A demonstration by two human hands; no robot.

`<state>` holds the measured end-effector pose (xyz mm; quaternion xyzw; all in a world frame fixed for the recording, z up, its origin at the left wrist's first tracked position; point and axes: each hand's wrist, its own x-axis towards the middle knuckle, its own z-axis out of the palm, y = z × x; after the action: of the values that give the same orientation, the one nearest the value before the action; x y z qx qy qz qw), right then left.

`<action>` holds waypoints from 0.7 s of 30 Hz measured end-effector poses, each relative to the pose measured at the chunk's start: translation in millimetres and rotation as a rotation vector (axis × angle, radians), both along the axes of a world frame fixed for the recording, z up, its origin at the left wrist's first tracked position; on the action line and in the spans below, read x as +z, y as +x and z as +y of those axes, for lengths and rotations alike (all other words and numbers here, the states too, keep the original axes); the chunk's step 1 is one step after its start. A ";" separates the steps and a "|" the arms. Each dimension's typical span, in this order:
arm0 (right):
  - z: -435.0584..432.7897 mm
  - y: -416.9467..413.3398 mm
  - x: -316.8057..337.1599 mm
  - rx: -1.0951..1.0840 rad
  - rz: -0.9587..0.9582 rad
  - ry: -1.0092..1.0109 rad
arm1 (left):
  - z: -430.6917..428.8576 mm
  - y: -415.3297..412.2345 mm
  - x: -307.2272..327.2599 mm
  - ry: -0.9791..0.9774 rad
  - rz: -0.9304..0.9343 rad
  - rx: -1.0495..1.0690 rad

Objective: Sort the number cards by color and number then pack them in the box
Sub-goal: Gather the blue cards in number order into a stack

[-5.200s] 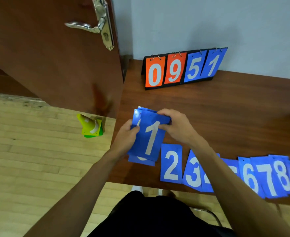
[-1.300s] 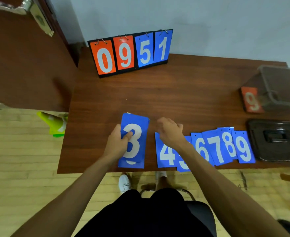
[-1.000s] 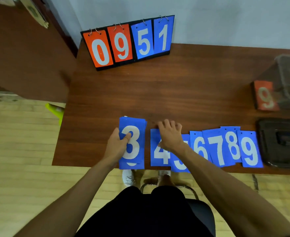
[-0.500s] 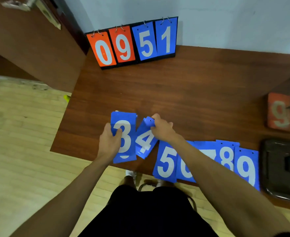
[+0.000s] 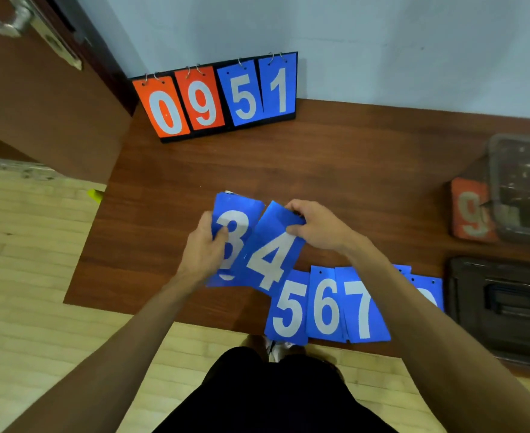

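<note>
Cards lie overlapped in a row at the near edge of the table (image 5: pixel 320 170): blue 5 (image 5: pixel 288 307), blue 6 (image 5: pixel 324 304) and blue 7 (image 5: pixel 363 307), left to right. Right of them more blue cards (image 5: pixel 429 292) show past the right forearm, their numbers mostly hidden.

Just beyond the row, the left hand (image 5: pixel 204 248) grips the 3 stack (image 5: pixel 237 220), thumb curled onto its face and fingers behind. The right hand (image 5: pixel 317 226) pinches the far end of blue 4 (image 5: pixel 270 257), which tilts and overlaps the right side of the 3 stack, its near corner over the top of blue 5.

A dark lid (image 5: pixel 504 307) lies at the near right. Beyond it stands the clear box (image 5: pixel 493 189), with an orange 9 (image 5: pixel 471 210) touching its left side.

At the far edge, against the wall, a scoreboard (image 5: pixel 217 98) reads 0 and 9 in orange, 5 and 1 in blue. A brown door (image 5: pixel 38 104) stands at the far left above a pale wood floor (image 5: pixel 23 276).
</note>
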<state>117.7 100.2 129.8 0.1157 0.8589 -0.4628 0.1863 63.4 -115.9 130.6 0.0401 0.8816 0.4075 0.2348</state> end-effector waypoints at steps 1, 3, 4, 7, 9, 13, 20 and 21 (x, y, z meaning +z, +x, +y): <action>-1.1 1.2 2.3 -0.007 0.005 0.022 | 9.2 2.0 -1.0 0.052 -0.075 -0.005; -5.4 4.5 5.0 -0.055 0.018 0.054 | 25.2 7.4 -0.4 0.152 -0.203 -0.011; -9.4 7.0 5.1 -0.099 0.018 0.044 | 29.4 11.3 -1.8 0.191 -0.249 -0.014; -23.6 13.6 -0.2 -0.279 0.060 0.008 | 30.8 20.1 -8.5 0.214 -0.280 -0.084; -33.0 16.7 -4.5 -0.340 0.086 0.044 | 26.5 22.8 -15.3 0.221 -0.280 -0.145; -44.3 27.4 -8.6 -0.388 0.095 0.052 | 21.4 27.6 -24.0 0.197 -0.237 -0.195; -35.7 64.0 -27.8 -0.355 0.017 0.258 | 18.6 36.8 -35.0 0.126 -0.158 -0.008; -36.3 70.1 -35.5 -0.263 -0.029 0.361 | 17.4 39.5 -35.3 0.112 -0.151 0.011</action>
<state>187.9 63.8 94.3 0.2649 0.9026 -0.3199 0.1132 102.9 -98.5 95.3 0.0174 0.8373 0.4595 0.2956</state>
